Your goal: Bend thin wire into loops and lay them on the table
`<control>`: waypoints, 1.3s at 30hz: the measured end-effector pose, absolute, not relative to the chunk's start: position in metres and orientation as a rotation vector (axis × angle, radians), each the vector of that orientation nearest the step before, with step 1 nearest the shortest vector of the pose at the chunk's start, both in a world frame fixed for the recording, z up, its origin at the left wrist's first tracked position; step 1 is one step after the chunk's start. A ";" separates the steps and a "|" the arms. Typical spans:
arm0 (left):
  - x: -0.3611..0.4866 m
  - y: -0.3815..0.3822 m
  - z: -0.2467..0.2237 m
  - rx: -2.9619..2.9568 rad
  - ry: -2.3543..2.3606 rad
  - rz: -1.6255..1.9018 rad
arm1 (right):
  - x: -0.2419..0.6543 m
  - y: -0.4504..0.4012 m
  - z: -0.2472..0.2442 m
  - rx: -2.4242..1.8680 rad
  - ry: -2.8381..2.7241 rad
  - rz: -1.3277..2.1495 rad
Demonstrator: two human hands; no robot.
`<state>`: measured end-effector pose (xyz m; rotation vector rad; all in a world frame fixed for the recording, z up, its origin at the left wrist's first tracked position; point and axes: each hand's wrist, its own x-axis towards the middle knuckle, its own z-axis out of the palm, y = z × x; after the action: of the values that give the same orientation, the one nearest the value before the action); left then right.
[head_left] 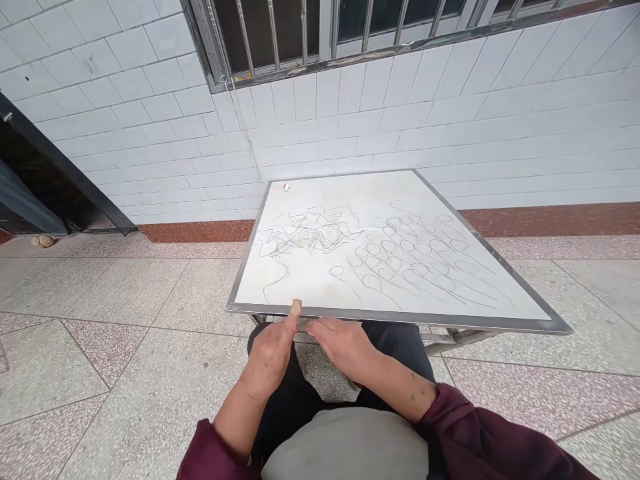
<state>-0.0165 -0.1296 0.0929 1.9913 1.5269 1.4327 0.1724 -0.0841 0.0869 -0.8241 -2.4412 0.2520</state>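
My left hand [271, 355] is at the near edge of a white-topped table [310, 290]. One of its digits points up and overlaps the grey rim; the other fingers look curled and are mostly hidden. My right hand [346, 345] lies close beside it, just below the rim, with its fingers together and pointing left. Anything between the fingers of either hand is hidden. On the tabletop, thin dark strands form a tangle [313, 233] at the left. Several looped strands [415, 270] with long tails spread over the right. One single loop [337, 271] lies apart near the middle.
A small white and red object [286, 187] sits in the table's far left corner. Behind the table stands a white tiled wall [340, 133] with a barred window [367, 27]. A dark doorway [45, 180] opens at the left. Speckled stone tiles [125, 300] cover the floor.
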 end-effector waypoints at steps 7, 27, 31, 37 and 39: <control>-0.027 -0.126 0.106 2.669 1.399 0.824 | 0.177 -0.080 0.092 -0.692 -2.642 0.110; -0.053 -0.123 0.136 3.021 1.282 0.480 | 0.214 -0.075 0.153 -0.688 -2.539 0.304; -0.046 -0.120 0.154 3.099 1.207 0.470 | 0.197 -0.080 0.168 -0.883 -2.416 0.342; -0.022 -0.118 0.158 3.168 1.114 0.696 | 0.176 -0.092 0.139 -0.913 -2.231 0.961; -0.013 -0.117 0.157 3.225 1.089 0.734 | 0.180 -0.094 0.134 -0.903 -2.172 1.099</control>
<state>-0.0135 -0.1169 0.1566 3.2253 1.0892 0.7344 0.1796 -0.0943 0.1340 -0.9033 -2.1724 1.0990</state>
